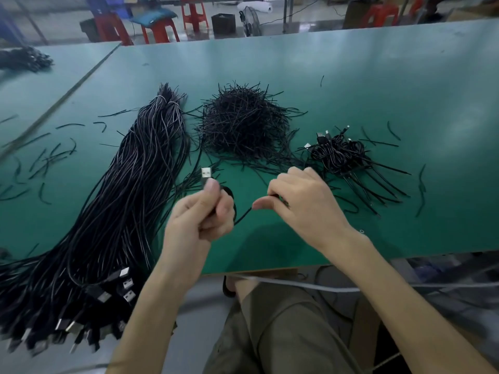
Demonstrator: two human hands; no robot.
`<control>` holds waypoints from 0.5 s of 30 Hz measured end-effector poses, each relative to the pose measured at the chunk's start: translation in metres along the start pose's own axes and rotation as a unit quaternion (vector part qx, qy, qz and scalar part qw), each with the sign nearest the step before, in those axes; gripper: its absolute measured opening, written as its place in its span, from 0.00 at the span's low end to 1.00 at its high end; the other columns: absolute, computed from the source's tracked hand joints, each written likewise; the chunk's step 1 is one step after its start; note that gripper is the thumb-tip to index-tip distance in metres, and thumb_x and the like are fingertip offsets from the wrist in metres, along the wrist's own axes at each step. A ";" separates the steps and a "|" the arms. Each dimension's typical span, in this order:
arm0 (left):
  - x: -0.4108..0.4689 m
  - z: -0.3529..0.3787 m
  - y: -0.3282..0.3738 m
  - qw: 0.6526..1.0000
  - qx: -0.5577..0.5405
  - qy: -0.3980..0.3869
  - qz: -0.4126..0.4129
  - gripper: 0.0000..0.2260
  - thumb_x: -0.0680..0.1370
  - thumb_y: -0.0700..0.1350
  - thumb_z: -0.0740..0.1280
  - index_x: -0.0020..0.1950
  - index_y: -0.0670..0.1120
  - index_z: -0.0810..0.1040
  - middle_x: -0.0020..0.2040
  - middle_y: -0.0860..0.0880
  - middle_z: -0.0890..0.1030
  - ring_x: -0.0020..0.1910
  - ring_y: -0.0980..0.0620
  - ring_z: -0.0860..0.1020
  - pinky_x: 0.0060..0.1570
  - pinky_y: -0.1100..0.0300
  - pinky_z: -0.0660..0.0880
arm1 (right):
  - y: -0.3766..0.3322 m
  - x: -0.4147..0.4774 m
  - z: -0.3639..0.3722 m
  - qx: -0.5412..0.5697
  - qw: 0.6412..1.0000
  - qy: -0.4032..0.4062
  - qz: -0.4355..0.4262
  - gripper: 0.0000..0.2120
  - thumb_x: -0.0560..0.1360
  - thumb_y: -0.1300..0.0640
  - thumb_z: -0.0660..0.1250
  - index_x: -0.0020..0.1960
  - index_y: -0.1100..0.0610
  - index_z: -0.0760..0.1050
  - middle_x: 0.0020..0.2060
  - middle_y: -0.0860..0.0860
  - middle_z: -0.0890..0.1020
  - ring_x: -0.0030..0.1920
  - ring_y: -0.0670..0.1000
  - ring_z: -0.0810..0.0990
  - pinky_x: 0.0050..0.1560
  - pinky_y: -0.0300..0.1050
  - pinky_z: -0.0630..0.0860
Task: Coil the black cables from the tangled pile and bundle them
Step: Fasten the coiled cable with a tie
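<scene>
Thin black USB cable (243, 216) is held in the air above the near part of the table, strung between both hands. Left hand (205, 211) grips it in a closed fist just behind the silver USB-A plug (206, 172). The plug stands up past the thumb; its rectangular metal shell has the open end toward the camera. A dark loop of cable shows at the far side of this fist. Right hand (299, 203) pinches the same cable between the thumb and curled fingers; a short slack run spans the gap between the hands.

Long sheaf of uncoiled black cables (135, 171) lies left of the left hand. The strands are smooth, glossy and roughly parallel, and the plug ends spill over the near table edge.

Mound of short black wire ties (243, 122) sits beyond the hands at centre, bristly, with ends sticking out in all directions.

Small heap of coiled, tied black cables (337, 155) lies just beyond and to the right of the right hand, tie tails fanning toward the near side.

Green matte table top (378, 76) carries loose stray ties (48, 157) at left and right.

Red plastic stools (159, 31) stand beyond the far edge.
</scene>
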State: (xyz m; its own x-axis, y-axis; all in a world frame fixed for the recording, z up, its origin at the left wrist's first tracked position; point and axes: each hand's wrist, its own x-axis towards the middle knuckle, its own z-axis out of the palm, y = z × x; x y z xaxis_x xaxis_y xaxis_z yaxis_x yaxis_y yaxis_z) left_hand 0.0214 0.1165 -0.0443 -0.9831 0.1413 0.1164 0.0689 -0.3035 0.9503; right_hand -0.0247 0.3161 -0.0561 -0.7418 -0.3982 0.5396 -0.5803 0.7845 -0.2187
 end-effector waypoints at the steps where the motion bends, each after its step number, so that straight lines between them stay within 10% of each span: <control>1: -0.001 0.003 -0.003 0.999 0.038 -0.010 0.000 0.20 0.82 0.55 0.60 0.33 0.48 0.74 0.28 0.51 0.60 0.27 0.53 0.57 0.30 0.60 0.54 | 0.001 0.002 -0.003 -0.004 1.000 0.002 0.003 0.19 0.76 0.42 0.69 0.37 0.57 0.76 0.33 0.47 0.77 0.38 0.50 0.71 0.47 0.45 0.67; 7: 0.005 0.012 -0.020 0.971 0.229 -0.062 0.022 0.20 0.85 0.49 0.58 0.42 0.41 0.83 0.35 0.45 0.85 0.34 0.47 0.83 0.36 0.56 0.73 | -0.025 0.008 -0.015 0.003 0.999 0.032 0.041 0.16 0.79 0.48 0.68 0.37 0.54 0.72 0.34 0.46 0.71 0.40 0.51 0.70 0.48 0.49 0.67; 11: 0.008 0.010 -0.027 0.956 0.287 -0.062 0.022 0.17 0.84 0.50 0.61 0.40 0.57 0.84 0.37 0.59 0.84 0.38 0.63 0.79 0.42 0.67 0.72 | -0.042 0.008 -0.017 0.109 0.982 -0.007 0.152 0.15 0.83 0.49 0.63 0.39 0.53 0.72 0.37 0.46 0.75 0.43 0.49 0.71 0.54 0.50 0.68; 15: 0.011 0.007 -0.035 0.984 0.171 0.033 0.041 0.17 0.86 0.50 0.58 0.50 0.45 0.85 0.46 0.58 0.86 0.49 0.63 0.82 0.51 0.69 0.76 | -0.060 -0.003 -0.010 0.230 0.962 -0.002 0.150 0.13 0.86 0.54 0.59 0.47 0.56 0.77 0.42 0.45 0.80 0.45 0.47 0.77 0.51 0.49 0.74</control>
State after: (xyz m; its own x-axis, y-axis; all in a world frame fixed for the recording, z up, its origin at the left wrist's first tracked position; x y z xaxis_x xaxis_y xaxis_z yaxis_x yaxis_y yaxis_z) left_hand 0.0091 0.1359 -0.0745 -0.9799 0.0641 0.1890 0.1909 0.0256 0.9813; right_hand 0.0156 0.2745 -0.0362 -0.8995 -0.1892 0.3938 -0.4271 0.5712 -0.7010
